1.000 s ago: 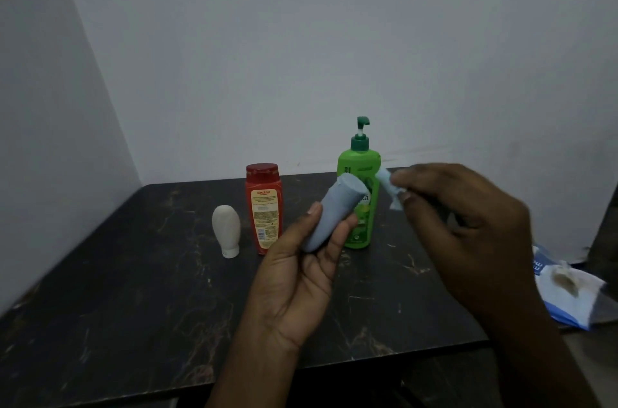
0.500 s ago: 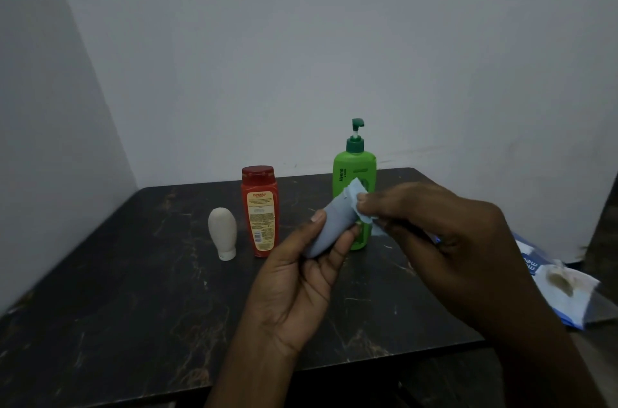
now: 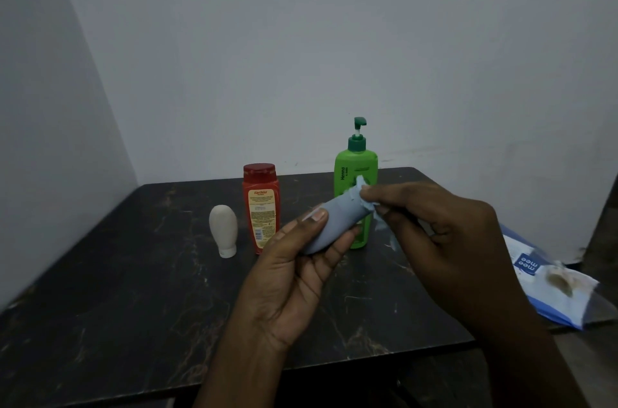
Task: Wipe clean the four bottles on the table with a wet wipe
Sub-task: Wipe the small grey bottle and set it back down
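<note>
As the left grip [image 3: 294,274] clasps a smooth grey tube [image 3: 334,220] slanting up-right, the right grip [image 3: 444,233] pinches a crumpled wipe [image 3: 361,185] atop it.

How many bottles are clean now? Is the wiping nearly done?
Nothing looks surely finished. The left hand holds the grey bottle while the right hand pinches the wet wipe against its top end. The white bottle, red bottle and green pump bottle stand on the table. I cannot tell whether they were wiped.
</note>
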The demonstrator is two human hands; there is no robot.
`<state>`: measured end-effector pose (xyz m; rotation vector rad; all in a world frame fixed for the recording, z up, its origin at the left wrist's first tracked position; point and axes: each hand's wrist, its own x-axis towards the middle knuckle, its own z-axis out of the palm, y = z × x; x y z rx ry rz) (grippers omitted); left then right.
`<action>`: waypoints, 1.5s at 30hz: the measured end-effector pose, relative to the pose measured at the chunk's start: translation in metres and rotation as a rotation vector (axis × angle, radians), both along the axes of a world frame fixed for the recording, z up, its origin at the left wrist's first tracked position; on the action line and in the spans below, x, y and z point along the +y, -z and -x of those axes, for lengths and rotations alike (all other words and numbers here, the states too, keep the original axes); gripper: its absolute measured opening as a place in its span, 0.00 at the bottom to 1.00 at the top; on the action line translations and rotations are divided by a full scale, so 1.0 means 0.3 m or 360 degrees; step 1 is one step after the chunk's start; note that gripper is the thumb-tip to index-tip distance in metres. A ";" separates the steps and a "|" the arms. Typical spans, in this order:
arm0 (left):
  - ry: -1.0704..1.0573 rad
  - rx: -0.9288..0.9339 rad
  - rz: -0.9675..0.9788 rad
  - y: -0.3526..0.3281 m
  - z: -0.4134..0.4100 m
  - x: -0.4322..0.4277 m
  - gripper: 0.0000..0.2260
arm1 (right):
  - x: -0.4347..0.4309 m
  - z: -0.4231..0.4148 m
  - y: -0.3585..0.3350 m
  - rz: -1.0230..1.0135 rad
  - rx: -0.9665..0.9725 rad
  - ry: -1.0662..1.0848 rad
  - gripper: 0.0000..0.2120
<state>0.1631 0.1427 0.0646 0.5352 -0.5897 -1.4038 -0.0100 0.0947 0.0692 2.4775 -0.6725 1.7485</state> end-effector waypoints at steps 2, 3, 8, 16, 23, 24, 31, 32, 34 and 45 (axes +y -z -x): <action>-0.0037 0.0030 -0.0017 0.002 -0.006 -0.006 0.09 | -0.002 0.006 0.000 -0.0049 0.0041 0.0001 0.11; -0.0046 0.0043 -0.0025 0.001 -0.009 -0.007 0.09 | 0.002 0.012 -0.003 -0.0076 0.0053 -0.0035 0.11; -0.0083 0.0000 -0.0127 0.017 -0.022 -0.012 0.20 | 0.012 0.014 -0.008 -0.0079 0.0005 -0.0095 0.11; -0.0295 -0.0204 -0.0008 0.027 -0.070 -0.027 0.28 | 0.009 0.033 -0.020 -0.0312 0.0221 -0.0097 0.10; -0.0896 -0.0744 0.0013 0.040 -0.120 -0.033 0.29 | -0.001 0.123 -0.042 -0.0325 0.0041 0.0101 0.09; -0.0924 -0.0778 0.0025 0.044 -0.122 -0.034 0.29 | -0.003 0.132 -0.046 -0.0309 0.0034 0.0137 0.09; -0.0909 -0.0999 0.0085 0.078 -0.141 -0.068 0.13 | 0.007 0.134 -0.052 -0.0290 0.0026 0.0134 0.10; -0.0927 -0.1042 0.0074 0.089 -0.137 -0.076 0.11 | 0.004 0.133 -0.052 -0.0286 0.0032 0.0131 0.10; -0.0969 -0.1104 0.0062 0.114 -0.123 -0.096 0.10 | -0.001 0.133 -0.050 -0.0271 0.0037 0.0141 0.11; -0.0434 -0.1179 -0.0058 0.168 -0.099 -0.292 0.11 | -0.006 0.159 -0.052 -0.0328 -0.0017 0.0093 0.12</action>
